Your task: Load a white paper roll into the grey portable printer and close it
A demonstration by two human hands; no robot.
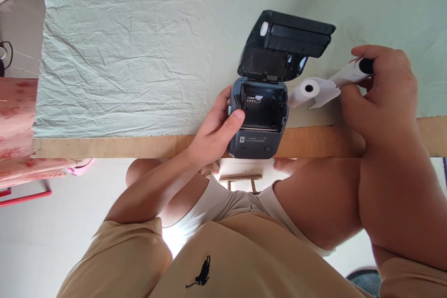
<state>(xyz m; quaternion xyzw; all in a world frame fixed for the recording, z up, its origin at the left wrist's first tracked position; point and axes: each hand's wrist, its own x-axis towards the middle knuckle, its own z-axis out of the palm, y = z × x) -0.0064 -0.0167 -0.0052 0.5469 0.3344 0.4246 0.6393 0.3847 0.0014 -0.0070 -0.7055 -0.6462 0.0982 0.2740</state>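
A dark grey portable label printer (259,143) sits at the table's front edge with its black lid (282,44) swung up and its paper bay (260,107) exposed. My left hand (218,132) is wrapped around the printer's left side, thumb over the rim. Right of the printer lies a white paper roll (304,92) with a dark core and a loose, torn-looking end. My right hand (382,88) is closed on a second white roll (351,73) with a black end, just beyond the first roll. Its fingers partly hide this roll.
A wrinkled pale green cloth (129,51) covers the table, whose wooden front edge (111,146) shows. Below are my legs and a wooden stool-like frame (240,178). At the far left are another person's leg (19,121) and a red frame (26,199).
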